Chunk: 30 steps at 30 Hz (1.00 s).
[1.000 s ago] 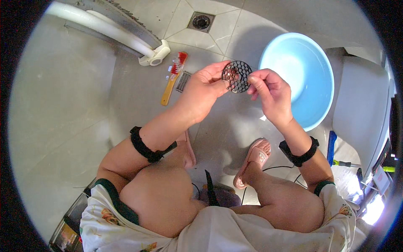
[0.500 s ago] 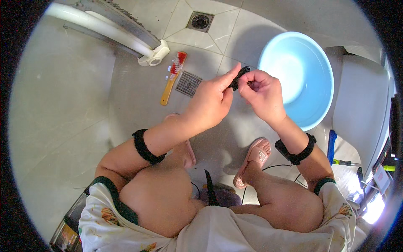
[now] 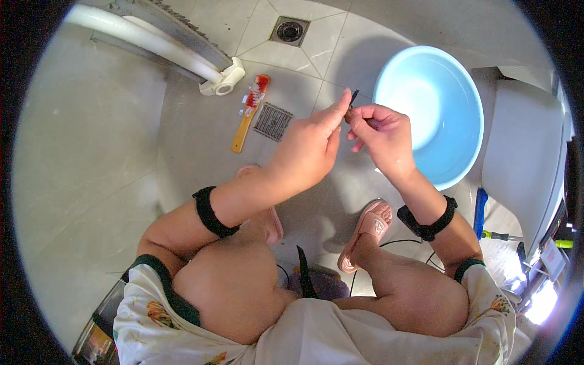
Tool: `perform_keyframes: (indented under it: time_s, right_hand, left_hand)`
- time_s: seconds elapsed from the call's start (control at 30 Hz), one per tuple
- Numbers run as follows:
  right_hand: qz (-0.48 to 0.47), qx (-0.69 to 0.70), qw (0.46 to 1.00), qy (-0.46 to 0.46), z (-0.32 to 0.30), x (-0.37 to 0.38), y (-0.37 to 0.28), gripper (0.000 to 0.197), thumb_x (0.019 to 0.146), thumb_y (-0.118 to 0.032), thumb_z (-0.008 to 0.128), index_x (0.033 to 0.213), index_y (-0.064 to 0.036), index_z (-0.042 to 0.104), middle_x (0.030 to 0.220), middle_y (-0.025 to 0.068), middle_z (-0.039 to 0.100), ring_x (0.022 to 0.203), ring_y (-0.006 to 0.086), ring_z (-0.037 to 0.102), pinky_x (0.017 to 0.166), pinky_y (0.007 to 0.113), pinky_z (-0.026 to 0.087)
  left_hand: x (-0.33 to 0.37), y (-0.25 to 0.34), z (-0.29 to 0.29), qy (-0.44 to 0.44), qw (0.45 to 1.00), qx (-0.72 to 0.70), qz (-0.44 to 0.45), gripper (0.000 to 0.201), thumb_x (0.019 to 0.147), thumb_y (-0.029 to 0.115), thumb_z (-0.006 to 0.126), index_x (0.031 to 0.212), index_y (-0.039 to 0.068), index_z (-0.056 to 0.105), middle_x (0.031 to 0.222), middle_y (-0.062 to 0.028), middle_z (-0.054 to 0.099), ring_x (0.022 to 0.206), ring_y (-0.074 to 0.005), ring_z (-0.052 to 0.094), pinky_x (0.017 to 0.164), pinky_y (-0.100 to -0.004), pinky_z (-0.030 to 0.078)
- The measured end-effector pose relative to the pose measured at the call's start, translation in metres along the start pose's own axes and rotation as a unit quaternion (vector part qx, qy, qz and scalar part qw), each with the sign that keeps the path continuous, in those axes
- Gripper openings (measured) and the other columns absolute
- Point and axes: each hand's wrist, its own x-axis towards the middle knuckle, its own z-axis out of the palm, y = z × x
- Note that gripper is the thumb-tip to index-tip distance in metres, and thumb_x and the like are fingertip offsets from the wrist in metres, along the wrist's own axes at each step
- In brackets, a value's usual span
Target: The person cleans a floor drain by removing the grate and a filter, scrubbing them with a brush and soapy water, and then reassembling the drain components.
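Note:
A small dark object (image 3: 354, 96) is between my two hands, left of the blue basin. Only a thin black edge of it shows, and I cannot make out its kind. My left hand (image 3: 304, 147) holds it from the left, thumb and fingers pressed together and the index finger stretched along it. From the right, the thumb and index finger of my right hand (image 3: 390, 139) pinch at its near end, while the other fingers curl below. Most of the object is hidden behind the fingers.
A light blue basin (image 3: 465, 143) stands at the right, beside a pale toilet-like fixture (image 3: 523, 146). A wooden-handled brush (image 3: 243, 131) with red and white bristles lies near a rectangular grate (image 3: 274, 121). Beyond is a square floor drain (image 3: 289, 31). A white pipe (image 3: 146, 39) runs at upper left.
The dark object has turned from a broader black face to a thin edge. My right hand has shifted slightly, its lower fingers now showing apart; my left hand has barely moved.

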Motion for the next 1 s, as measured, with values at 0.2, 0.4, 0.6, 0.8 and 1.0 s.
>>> perform_keyframes:
  time_s: [0.2,0.4,0.6,0.8,1.0]
  right_hand:
    - [-0.075,-0.055,0.995,0.021,-0.002,-0.001,0.007,0.014,0.083,-0.012,0.063,0.082,0.0021,0.062,0.068,0.0030,0.061,0.053,0.0063,0.054,0.045,0.021,0.047]
    - [-0.066,-0.021,0.998,0.006,0.006,-0.003,-0.001,0.015,0.085,-0.013,0.064,0.086,0.0013,0.064,0.069,0.0030,0.061,0.056,0.0059,0.055,0.046,0.020,0.047]
    - [0.017,0.032,0.999,-0.040,0.001,0.002,-0.011,0.016,0.086,-0.013,0.062,0.089,0.0025,0.065,0.070,0.0046,0.062,0.059,0.0070,0.058,0.046,0.020,0.049]
    - [-0.004,0.007,0.999,-0.040,0.000,0.005,-0.004,0.016,0.086,-0.013,0.062,0.090,0.0029,0.064,0.071,0.0046,0.062,0.060,0.0077,0.058,0.047,0.020,0.049]
    - [-0.005,0.004,0.999,-0.032,0.001,0.003,-0.002,0.010,0.082,-0.009,0.062,0.082,0.0013,0.060,0.070,0.0032,0.059,0.059,0.0063,0.056,0.048,0.021,0.050]
  left_hand:
    - [0.003,0.006,-0.001,-0.034,0.994,-0.042,-0.092,0.054,0.081,-0.002,0.052,0.134,0.003,0.040,0.085,-0.0258,0.059,0.075,-0.0406,0.060,0.067,-0.0411,0.048]
    - [0.000,-0.007,0.000,-0.008,0.999,-0.031,-0.035,0.056,0.080,-0.003,0.052,0.135,0.004,0.039,0.090,-0.0252,0.060,0.078,-0.0406,0.060,0.068,-0.0414,0.049]
    - [0.002,-0.004,-0.003,-0.025,0.999,-0.019,-0.026,0.061,0.080,-0.004,0.050,0.138,0.005,0.033,0.101,-0.0245,0.059,0.084,-0.0407,0.060,0.072,-0.0423,0.049]
    - [0.001,-0.007,0.000,-0.008,1.000,-0.009,0.021,0.062,0.080,-0.005,0.050,0.138,0.005,0.033,0.098,-0.0244,0.059,0.085,-0.0406,0.059,0.074,-0.0423,0.049]
    - [0.002,-0.005,-0.002,-0.060,0.989,-0.076,-0.115,0.057,0.081,-0.003,0.051,0.136,0.005,0.038,0.098,-0.0246,0.059,0.080,-0.0339,0.062,0.071,-0.0362,0.049]
